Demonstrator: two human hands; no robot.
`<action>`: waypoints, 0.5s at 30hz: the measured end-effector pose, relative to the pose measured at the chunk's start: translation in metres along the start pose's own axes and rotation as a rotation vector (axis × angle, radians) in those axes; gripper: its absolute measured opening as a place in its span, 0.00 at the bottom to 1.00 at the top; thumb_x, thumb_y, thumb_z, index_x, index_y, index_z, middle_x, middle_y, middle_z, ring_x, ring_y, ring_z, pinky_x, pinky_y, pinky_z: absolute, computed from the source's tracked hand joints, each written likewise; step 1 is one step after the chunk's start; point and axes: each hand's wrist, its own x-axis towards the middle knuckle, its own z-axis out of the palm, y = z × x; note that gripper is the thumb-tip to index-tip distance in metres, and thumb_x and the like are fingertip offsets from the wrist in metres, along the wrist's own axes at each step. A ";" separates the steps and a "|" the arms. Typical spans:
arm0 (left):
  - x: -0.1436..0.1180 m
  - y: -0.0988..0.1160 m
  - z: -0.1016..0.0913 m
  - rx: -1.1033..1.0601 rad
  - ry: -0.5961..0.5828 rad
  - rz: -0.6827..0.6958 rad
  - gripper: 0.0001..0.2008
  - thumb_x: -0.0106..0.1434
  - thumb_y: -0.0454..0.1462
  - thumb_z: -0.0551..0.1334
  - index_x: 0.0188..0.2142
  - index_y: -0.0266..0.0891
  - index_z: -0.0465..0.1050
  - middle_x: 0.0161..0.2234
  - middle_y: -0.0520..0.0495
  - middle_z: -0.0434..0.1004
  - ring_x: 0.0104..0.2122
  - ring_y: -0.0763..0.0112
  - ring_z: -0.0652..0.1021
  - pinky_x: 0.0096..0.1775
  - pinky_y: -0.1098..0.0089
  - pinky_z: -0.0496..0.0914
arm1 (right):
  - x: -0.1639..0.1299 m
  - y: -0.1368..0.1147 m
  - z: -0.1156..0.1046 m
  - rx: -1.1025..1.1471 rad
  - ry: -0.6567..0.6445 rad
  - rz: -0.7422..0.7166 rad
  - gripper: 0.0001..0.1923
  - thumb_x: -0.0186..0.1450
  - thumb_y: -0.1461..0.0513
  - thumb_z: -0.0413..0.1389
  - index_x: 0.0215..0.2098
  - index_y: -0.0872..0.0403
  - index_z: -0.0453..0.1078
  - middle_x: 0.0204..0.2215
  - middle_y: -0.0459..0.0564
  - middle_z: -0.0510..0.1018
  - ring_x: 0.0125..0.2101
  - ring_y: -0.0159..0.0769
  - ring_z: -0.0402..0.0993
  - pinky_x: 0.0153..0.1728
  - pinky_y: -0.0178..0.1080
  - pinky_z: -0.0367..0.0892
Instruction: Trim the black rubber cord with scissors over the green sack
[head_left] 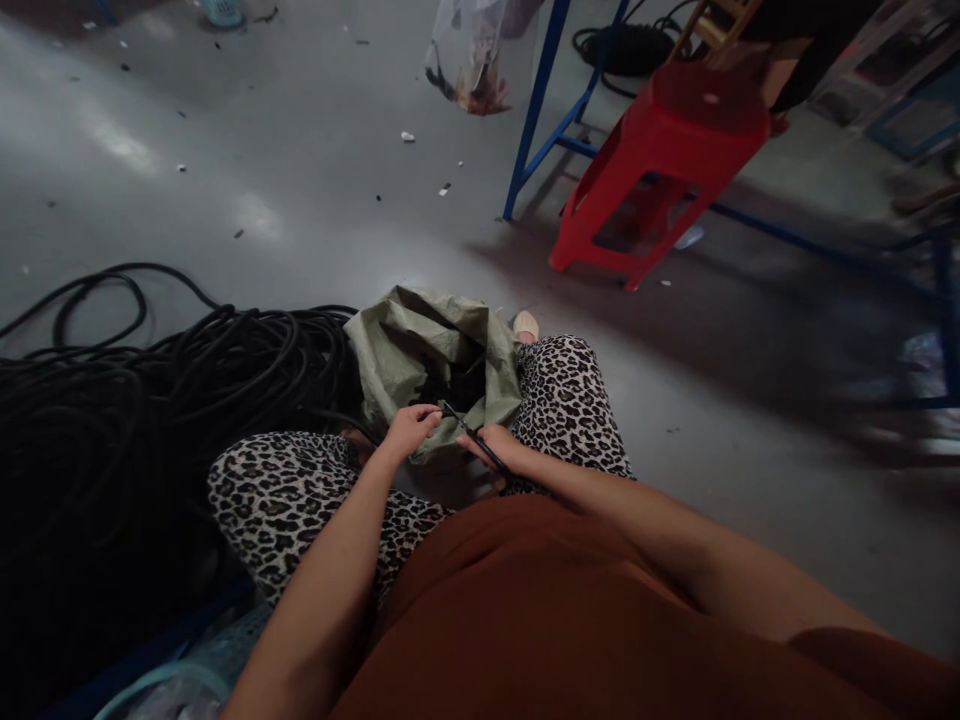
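Note:
Above the near rim of an olive-green woven sack (379,370), my two hands work close together. My right hand (501,447) is closed round a pair of scissors (484,447) with dark handles, the blades pointing up and left. Their tips meet the fingertips of my left hand (409,432), which is pinched on a small black piece, mostly hidden by the fingers. Inside the sack lie dark pieces (465,382), too dim to make out singly. The sack stands open between my knees.
A large heap of black rubber hose or cord (225,370) lies to the left. At the upper right stand a red plastic stool (675,140) and a blue metal frame (536,110) with a clear plastic bag (484,60) beside it. Small scraps dot the grey floor (300,150).

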 end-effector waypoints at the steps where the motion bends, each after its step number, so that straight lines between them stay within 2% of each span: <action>1: 0.001 -0.002 0.000 0.001 0.000 0.005 0.19 0.49 0.46 0.63 0.35 0.34 0.77 0.23 0.50 0.75 0.20 0.76 0.70 0.26 0.73 0.66 | 0.001 0.001 0.000 -0.001 -0.002 0.001 0.26 0.63 0.45 0.54 0.26 0.60 0.73 0.17 0.48 0.70 0.18 0.31 0.68 0.21 0.30 0.60; 8: 0.003 -0.008 0.000 -0.012 -0.012 0.006 0.19 0.49 0.44 0.64 0.37 0.34 0.76 0.26 0.49 0.77 0.21 0.75 0.72 0.27 0.72 0.67 | 0.010 0.010 0.005 0.111 -0.028 0.033 0.30 0.60 0.40 0.52 0.22 0.59 0.68 0.13 0.45 0.66 0.13 0.29 0.64 0.14 0.30 0.57; 15: 0.003 -0.008 0.001 -0.046 0.014 0.023 0.17 0.49 0.43 0.65 0.35 0.34 0.72 0.26 0.50 0.75 0.21 0.76 0.72 0.26 0.73 0.68 | 0.015 0.012 0.007 0.264 -0.048 0.163 0.29 0.57 0.39 0.54 0.20 0.56 0.65 0.13 0.45 0.67 0.11 0.30 0.64 0.12 0.31 0.59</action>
